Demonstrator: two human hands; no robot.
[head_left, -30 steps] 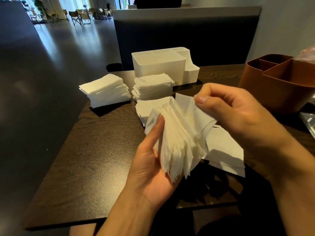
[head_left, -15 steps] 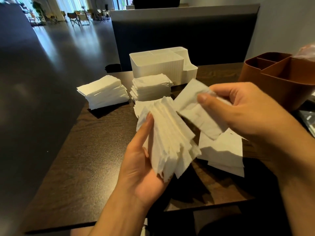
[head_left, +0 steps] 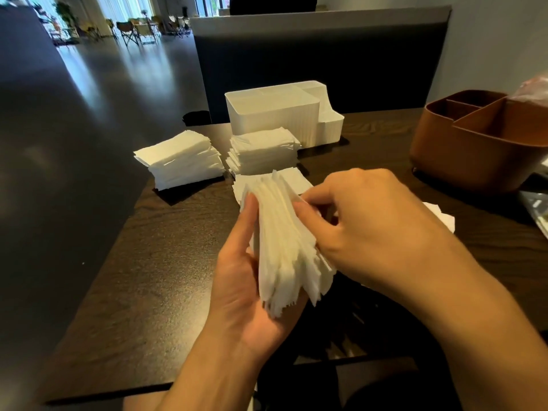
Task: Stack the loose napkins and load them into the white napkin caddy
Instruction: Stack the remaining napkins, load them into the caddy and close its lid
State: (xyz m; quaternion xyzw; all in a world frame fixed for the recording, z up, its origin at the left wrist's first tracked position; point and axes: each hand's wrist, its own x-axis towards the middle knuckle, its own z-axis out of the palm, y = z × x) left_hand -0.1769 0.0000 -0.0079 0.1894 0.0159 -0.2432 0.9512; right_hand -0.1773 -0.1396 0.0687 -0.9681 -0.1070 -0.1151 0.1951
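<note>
My left hand (head_left: pixel 240 295) holds a thick, fanned bundle of white napkins (head_left: pixel 286 241) upright above the table. My right hand (head_left: pixel 373 226) presses against the bundle's right side, fingers curled on its outer sheets. The white napkin caddy (head_left: pixel 272 120) stands at the back of the table. Just in front of it sits a neat napkin stack (head_left: pixel 264 154), and a second stack (head_left: pixel 181 161) lies to its left. Loose napkins (head_left: pixel 296 178) lie flat behind the bundle, and more (head_left: pixel 441 216) show past my right wrist.
A brown divided caddy (head_left: pixel 474 143) stands at the right with a plastic bag over its far corner. The dark wooden table (head_left: pixel 154 262) ends at its left edge beside an open floor. A dark partition (head_left: pixel 320 54) rises behind the table.
My right hand held one napkin apart from the bundle; it has now brought it against the bundle's right side. The bundle is less fanned out.
</note>
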